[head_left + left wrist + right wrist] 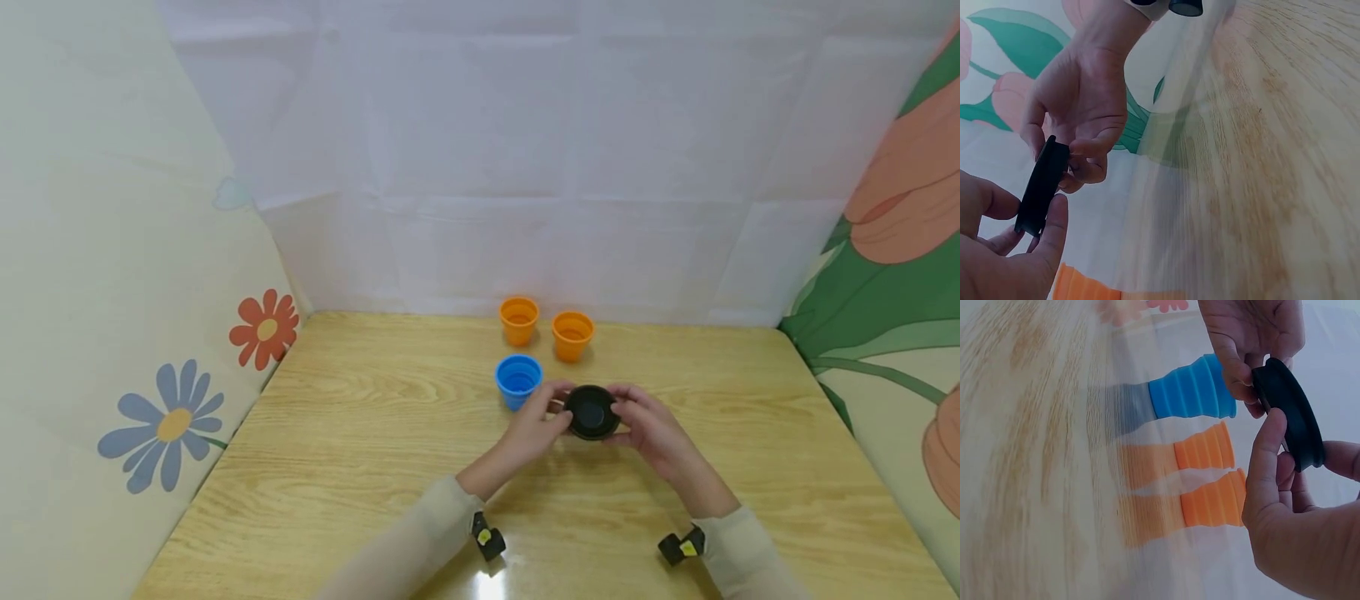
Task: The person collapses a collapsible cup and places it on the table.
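Both hands hold a black collapsible cup, folded flat, above the table. My left hand pinches its left edge between thumb and fingers, and my right hand grips the opposite edge. Seen from the side in the left wrist view, the black cup is a thin disc with a projecting rim. Just left of the left fingertips stands a blue ribbed cup, upright and unfolded. In the right wrist view the blue cup shows its stepped wall.
Two orange ribbed cups stand behind the hands: one farther back on the left, the other to its right. They are upright on the wooden table. A white cloth hangs along the table's back edge.
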Tool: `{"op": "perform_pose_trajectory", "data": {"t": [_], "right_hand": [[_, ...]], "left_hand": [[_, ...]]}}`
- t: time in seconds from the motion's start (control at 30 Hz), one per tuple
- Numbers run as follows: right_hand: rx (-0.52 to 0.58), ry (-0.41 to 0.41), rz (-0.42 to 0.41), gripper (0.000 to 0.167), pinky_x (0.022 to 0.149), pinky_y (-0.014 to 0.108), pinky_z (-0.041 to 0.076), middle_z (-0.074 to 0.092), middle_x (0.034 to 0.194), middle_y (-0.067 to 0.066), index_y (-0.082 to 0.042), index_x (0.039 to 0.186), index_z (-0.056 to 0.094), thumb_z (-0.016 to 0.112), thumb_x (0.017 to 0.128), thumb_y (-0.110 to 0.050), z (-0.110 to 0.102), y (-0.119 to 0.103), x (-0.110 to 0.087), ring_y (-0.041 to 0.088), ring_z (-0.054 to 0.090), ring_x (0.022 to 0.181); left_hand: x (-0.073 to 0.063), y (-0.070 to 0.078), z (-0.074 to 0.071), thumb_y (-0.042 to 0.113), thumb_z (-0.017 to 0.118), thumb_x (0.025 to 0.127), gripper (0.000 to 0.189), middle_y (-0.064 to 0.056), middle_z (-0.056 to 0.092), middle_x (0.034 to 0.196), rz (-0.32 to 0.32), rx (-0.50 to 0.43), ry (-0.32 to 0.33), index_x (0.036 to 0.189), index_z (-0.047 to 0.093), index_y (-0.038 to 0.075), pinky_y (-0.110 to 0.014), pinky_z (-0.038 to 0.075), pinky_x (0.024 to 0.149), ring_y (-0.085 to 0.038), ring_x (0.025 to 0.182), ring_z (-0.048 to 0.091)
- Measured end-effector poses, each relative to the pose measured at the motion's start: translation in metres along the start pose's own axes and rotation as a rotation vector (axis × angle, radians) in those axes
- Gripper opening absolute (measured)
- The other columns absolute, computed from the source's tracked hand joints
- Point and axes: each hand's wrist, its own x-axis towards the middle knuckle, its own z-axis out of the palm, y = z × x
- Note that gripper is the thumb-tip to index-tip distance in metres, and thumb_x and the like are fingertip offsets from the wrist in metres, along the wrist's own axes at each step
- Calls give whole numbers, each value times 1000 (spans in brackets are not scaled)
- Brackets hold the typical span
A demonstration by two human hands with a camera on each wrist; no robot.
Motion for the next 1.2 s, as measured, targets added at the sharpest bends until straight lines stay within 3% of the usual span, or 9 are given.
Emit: {"op": "perform_pose_trajectory", "data": {"t": [0.1, 0.27, 0.5, 0.7, 0.93, 1.2], "right_hand": [[3, -8, -5, 19, 79, 35, 59, 61, 118, -2, -13, 119, 56, 50, 102, -9, -2, -1, -1, 16, 63, 107], [3, -22, -12, 20, 80, 35, 59, 62, 117, -2, -11, 122, 56, 50, 103, -10, -8, -2, 0, 14, 63, 104], [-54, -20, 13, 33, 84, 36, 59, 59, 123, 2, -1, 134, 50, 50, 103, -10, -17, -2, 6, 13, 63, 104], [-85, -15, 27, 39, 83, 36, 60, 54, 131, 11, 4, 139, 45, 50, 102, -9, -22, -1, 12, 14, 62, 103], [-91, 2, 53, 35, 84, 38, 60, 57, 127, 9, 2, 135, 50, 51, 102, -9, -27, 1, 19, 15, 62, 102], [-103, 42, 113, 43, 83, 36, 60, 49, 140, 23, 5, 142, 45, 51, 102, -10, -34, 7, 34, 14, 62, 97]], "left_hand": [[3, -1, 1, 1, 55, 100, 38, -20, 58, 127, -8, -20, -6, 137, 53, 2, -38, 58, 87, -27, 105, 60], [8, -2, 3, 2, 55, 100, 39, -18, 57, 123, -80, -114, -27, 139, 52, 4, -42, 60, 87, -20, 99, 57], [18, -8, 7, -1, 56, 99, 40, -18, 55, 122, -138, -203, -33, 138, 53, 5, -45, 60, 87, -20, 98, 59], [26, -13, 12, -4, 56, 97, 41, -19, 55, 120, -162, -222, -25, 138, 54, 3, -46, 60, 86, -20, 94, 59], [35, -23, 18, -3, 57, 97, 42, -17, 56, 118, -219, -222, 1, 138, 55, 5, -44, 61, 85, -21, 93, 59], [45, -35, 21, 0, 58, 97, 40, -16, 58, 117, -267, -256, 15, 137, 56, 5, -36, 61, 83, -22, 98, 62]]}}
